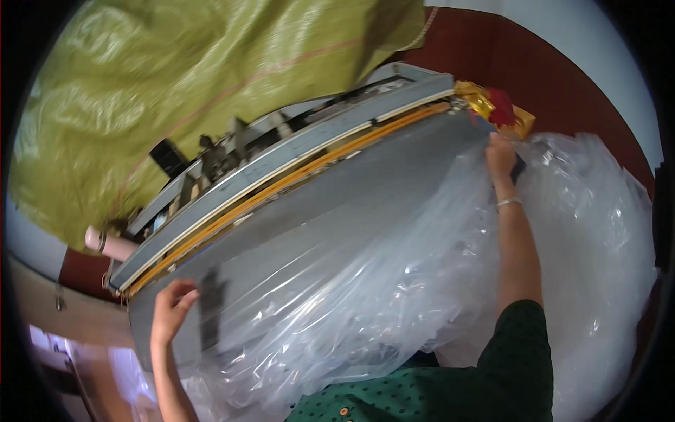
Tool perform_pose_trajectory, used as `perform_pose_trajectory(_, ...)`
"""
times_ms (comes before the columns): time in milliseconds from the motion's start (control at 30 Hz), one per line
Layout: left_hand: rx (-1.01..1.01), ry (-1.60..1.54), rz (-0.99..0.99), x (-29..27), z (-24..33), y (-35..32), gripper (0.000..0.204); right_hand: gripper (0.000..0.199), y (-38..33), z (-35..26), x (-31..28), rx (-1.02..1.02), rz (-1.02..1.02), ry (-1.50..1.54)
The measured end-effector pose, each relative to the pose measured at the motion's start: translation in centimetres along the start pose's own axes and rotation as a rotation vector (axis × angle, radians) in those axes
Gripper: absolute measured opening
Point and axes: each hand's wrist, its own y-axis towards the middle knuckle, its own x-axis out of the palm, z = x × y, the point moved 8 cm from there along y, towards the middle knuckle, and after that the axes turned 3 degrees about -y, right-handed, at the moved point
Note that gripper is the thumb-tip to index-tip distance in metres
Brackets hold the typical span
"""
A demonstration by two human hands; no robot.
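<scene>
Spreading a large clear plastic sheet (394, 281) over a grey worktop (330, 204), the person has both arms stretched apart along the sheet's far edge. The left hand (171, 309) sits at the near-left end, fingers curled and pinched on the plastic edge beside a dark strip (209, 309) on the grey surface. The right hand (500, 156) is at the far end, its grip closed on the opposite corner of the sheet; a thin bangle (508, 203) circles that wrist.

Findings on progress: the film's leading edge lies on the grey worktop, short of the long sealing bar (295, 158) with its yellow-orange strip, which runs diagonally across the view. The edge looks fairly taut between the two hands, yet it does not appear to be under the bar. The bulk of the plastic billows loosely over the person's lap, wrinkled and uncollected. In my judgement, alignment is under way and any sealing remains undone.

Also noted: a green woven sack (176, 84) behind the machine, and a gold and red wrapped item (496, 105) just beyond the bar's far end.
</scene>
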Motion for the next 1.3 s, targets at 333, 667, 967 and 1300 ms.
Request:
perform_pose_trajectory(333,0.334,-0.408,-0.811,34.8,25.3,0.5,0.061,0.030,0.7,-0.1,-2.0,0.124,-0.096,-0.080)
perform_pose_trajectory(667,0.015,0.274,-0.621,14.7,9.5,-11.1,0.032,0.029,0.2,2.5,-0.5,0.004,-0.141,-0.093)
perform_pose_trajectory(967,-0.250,0.149,0.417,-10.7,1.2,-25.7,0.013,0.036,0.9,2.5,1.9,-0.060,-0.206,-0.212)
perform_pose_trajectory(1300,0.470,1.090,1.394,-16.5,7.6,-21.0,0.024,0.037,1.5,4.3,1.8,0.053,-0.253,-0.170)
